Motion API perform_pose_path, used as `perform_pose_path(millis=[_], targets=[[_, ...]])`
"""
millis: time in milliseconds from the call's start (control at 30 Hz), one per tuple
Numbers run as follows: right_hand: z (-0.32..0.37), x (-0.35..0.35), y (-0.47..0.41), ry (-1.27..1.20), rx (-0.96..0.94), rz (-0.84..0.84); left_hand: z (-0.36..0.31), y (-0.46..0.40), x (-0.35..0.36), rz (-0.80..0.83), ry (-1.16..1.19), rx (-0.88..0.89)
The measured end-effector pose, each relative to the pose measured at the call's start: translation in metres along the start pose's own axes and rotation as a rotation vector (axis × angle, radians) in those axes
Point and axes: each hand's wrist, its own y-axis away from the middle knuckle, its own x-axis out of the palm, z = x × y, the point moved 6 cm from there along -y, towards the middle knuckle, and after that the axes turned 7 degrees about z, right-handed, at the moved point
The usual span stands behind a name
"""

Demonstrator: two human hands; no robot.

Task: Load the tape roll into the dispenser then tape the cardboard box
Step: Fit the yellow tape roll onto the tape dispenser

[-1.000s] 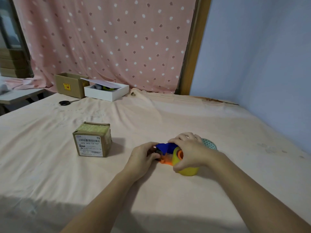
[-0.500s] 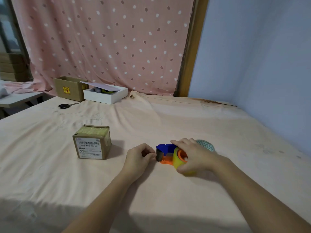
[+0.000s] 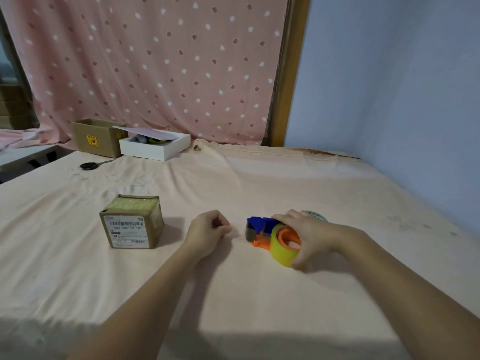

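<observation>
Your right hand [image 3: 309,235] is gripping the tape dispenser [image 3: 262,231] and its yellow roll [image 3: 281,253]; your left hand [image 3: 209,229] is resting curled, holding nothing.

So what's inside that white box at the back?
A loose sheet covers most of the white box. Through the gap at its near edge a grey thing and something yellow-green show; what they are, and whatever else lies under the sheet, is hidden.

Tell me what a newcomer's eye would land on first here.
The bright tape dispenser, blue and orange with a yellow tape roll on it, sits centre-right on the peach cloth under the right hand. Left of it rests the curled left hand, then the small labelled cardboard box.
</observation>
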Motion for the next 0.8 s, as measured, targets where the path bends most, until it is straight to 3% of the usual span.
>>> perform_pose_path(millis=[167,333,600,733,800], targets=[[-0.005,0.001,-0.004,0.021,0.038,0.063,0.005,-0.001,-0.007,0.179,0.108,0.009],[-0.006,0.002,-0.009,0.068,0.045,0.051,0.002,0.002,-0.005,0.230,0.172,-0.014],[0.003,0.005,-0.009,0.182,0.090,0.046,-0.005,0.004,-0.004,0.363,0.053,-0.089],[0.002,0.008,-0.013,0.209,0.099,0.060,-0.015,0.006,-0.018,0.344,-0.320,-0.076],[0.004,0.008,-0.013,0.215,0.099,0.065,-0.032,0.007,-0.040,0.225,-0.500,0.002]])
